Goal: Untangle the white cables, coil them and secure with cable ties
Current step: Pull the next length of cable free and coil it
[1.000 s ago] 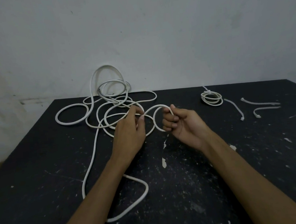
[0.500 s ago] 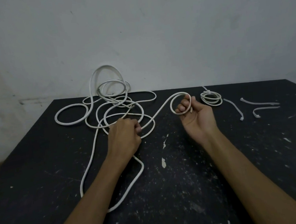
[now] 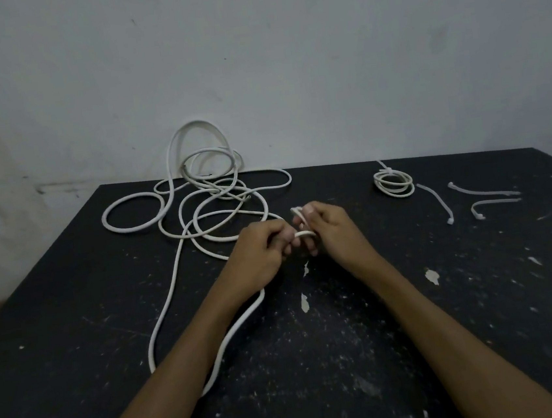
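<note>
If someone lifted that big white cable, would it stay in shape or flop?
Probably springy: one loop of the white cable stands up unsupported against the wall. It likely bends easily, since the hands curl it tight.

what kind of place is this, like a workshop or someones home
Probably a plain workshop or work corner; home or not, I cannot tell. A black table scuffed and flecked with white paint stands against a bare, stained wall, with only white cable and loose cable ties on it.
</note>
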